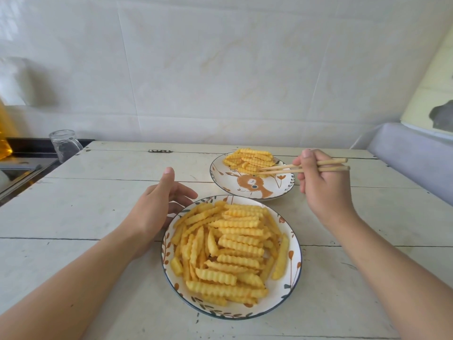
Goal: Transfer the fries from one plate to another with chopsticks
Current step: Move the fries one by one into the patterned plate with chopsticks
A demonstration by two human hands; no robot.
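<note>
Chopsticks (302,167) reach from the right hand (323,185) toward the far plate (282,190), their tips lying at the near edge of the small heap of crinkle-cut fries (250,159) there, at about one o'clock from the near plate (293,271). I cannot tell whether a fry sits between the tips or has just been let go; they look slightly parted, resting among the pieces.

To do this step well, I judge the tips should spread only enough to drop the fry onto the heap, then lift straight up so nothing sticks or drags off the rim. For the next pick-up, take a single fry from the top of the big pile (230,246) across its ridges near the middle, where the grooves give grip.

Right hand: fingers curled around the sticks near their back ends, thumb up against them. Left hand (157,204): relaxed and spread, thumb raised, fingers cupped beside the near plate's rim at ten o'clock, touching or very near it, holding nothing. Most fries remain on the near plate.
</note>
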